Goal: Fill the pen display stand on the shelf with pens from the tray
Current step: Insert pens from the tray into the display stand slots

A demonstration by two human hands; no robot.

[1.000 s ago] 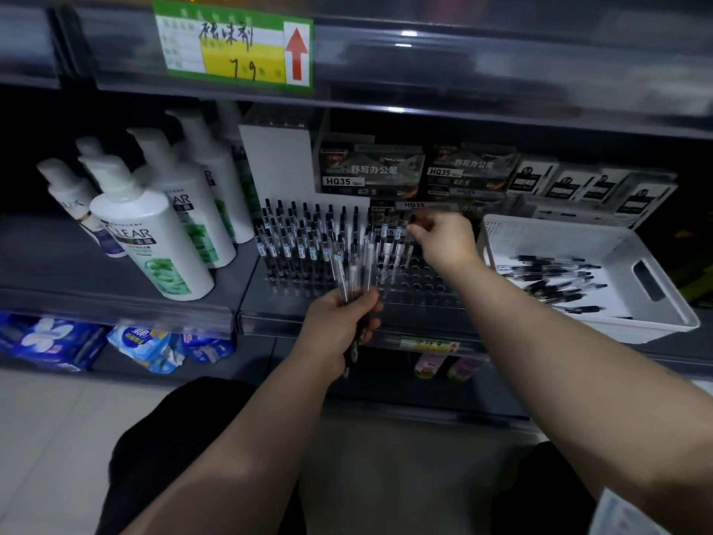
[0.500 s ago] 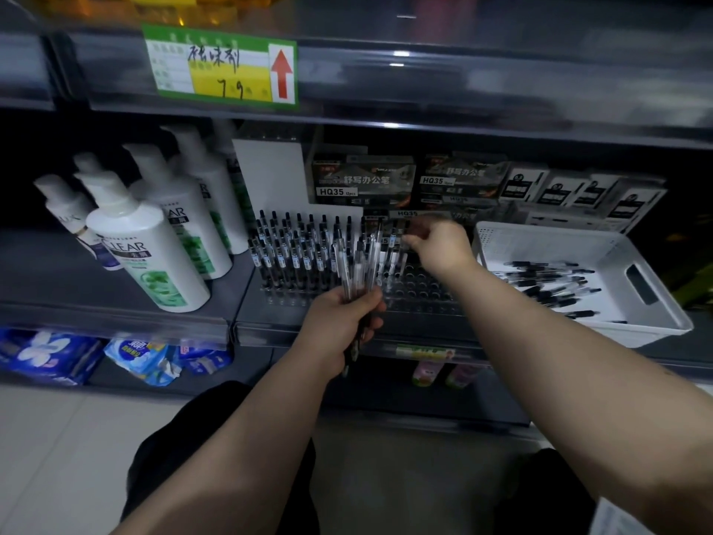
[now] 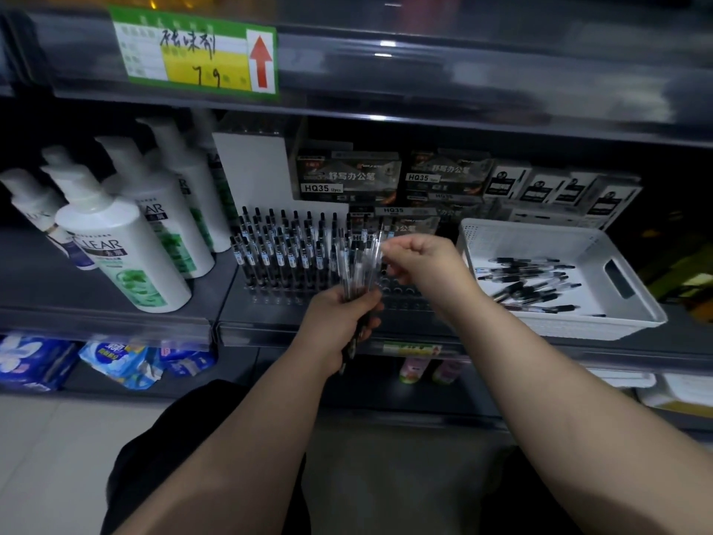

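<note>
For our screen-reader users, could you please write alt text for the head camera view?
A person's left hand grips a bundle of pens at a half-filled pen display stand on a shelf, while the right hand pinches one pen. A white tray alongside holds more pens.

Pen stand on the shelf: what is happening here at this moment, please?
A person is filling the pen stand on a shop shelf. The left hand grips a bunch of pens, and the right hand pinches the top of one pen in that bunch. The stand's left part is full of upright pens; holes on its right side are empty. Loose pens lie in the white tray beside it.
</note>
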